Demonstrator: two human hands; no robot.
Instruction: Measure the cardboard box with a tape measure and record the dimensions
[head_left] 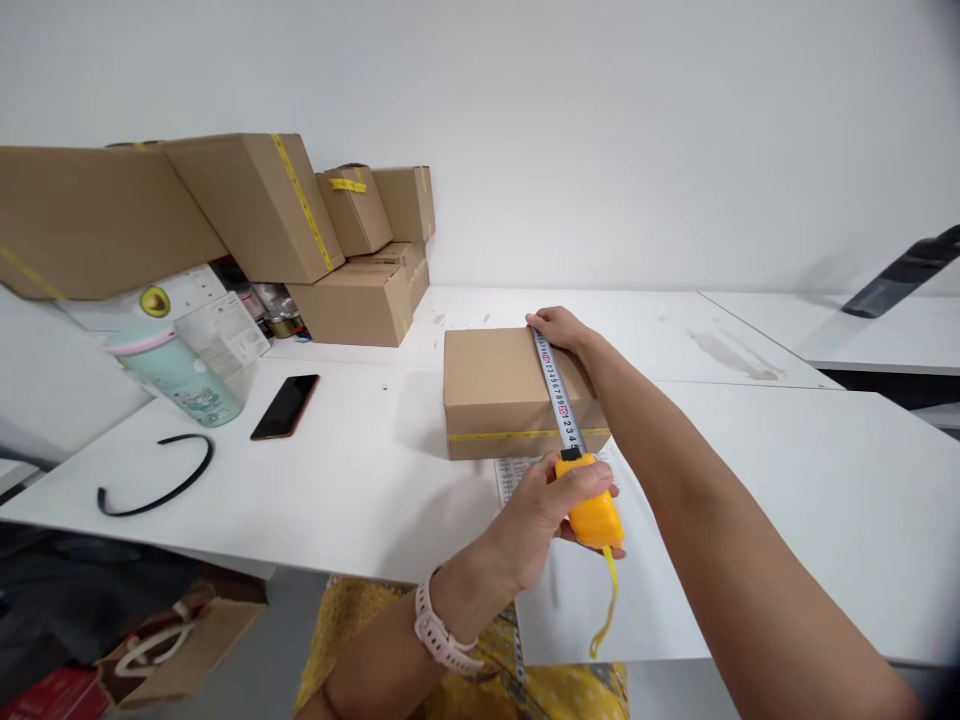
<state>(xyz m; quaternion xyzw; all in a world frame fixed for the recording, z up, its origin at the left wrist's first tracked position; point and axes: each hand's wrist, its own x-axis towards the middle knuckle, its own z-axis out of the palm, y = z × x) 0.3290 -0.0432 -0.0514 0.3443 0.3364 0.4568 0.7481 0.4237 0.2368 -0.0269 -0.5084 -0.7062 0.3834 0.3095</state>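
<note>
A yellow tape measure [596, 512] is gripped in my left hand [534, 515], its thumb across the case and a yellow wrist cord [609, 605] hanging below. The metal blade [556, 388] runs out over the top of a closed cardboard box [491, 370]. At the box's far edge, my right hand [561, 328] pinches the blade's far end, fingers closed. Yellow tape lines the box's front side. Beneath the box and my left hand lies a printed paper sheet [551, 625], partly covered.
Several cardboard boxes [352, 305] are stacked at the back left. A mint tumbler [176, 375], a phone [285, 407] and a black headband-like strip [176, 490] lie or stand on the left tabletop. A dark bottle [896, 275] leans at the far right.
</note>
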